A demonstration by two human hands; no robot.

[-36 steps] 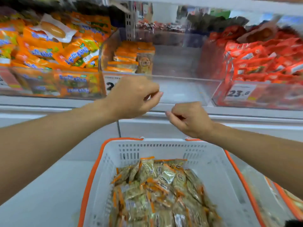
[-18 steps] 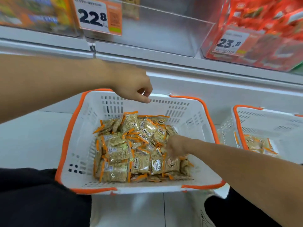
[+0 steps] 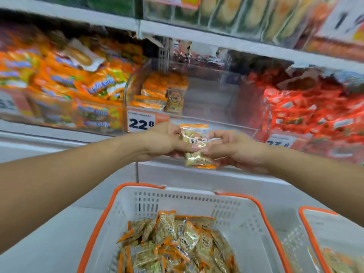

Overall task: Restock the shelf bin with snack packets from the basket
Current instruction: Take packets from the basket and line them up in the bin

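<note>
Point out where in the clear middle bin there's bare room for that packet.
The clear bin is bare on its right side, between the stacked packets at its left wall and the red packets next door. The left corner is crowded. Both hands hold the packet at the bin's front edge.

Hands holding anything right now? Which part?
Yes: one snack packet, upright in front of the shelf bin. The left hand pinches its left edge, the right hand its right edge, about mid-height.

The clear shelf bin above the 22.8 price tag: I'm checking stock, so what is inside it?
The clear plastic shelf bin holds a small stack of orange-and-gold snack packets at its left side; the rest looks bare. The front floor is partly covered by the hands.
</note>
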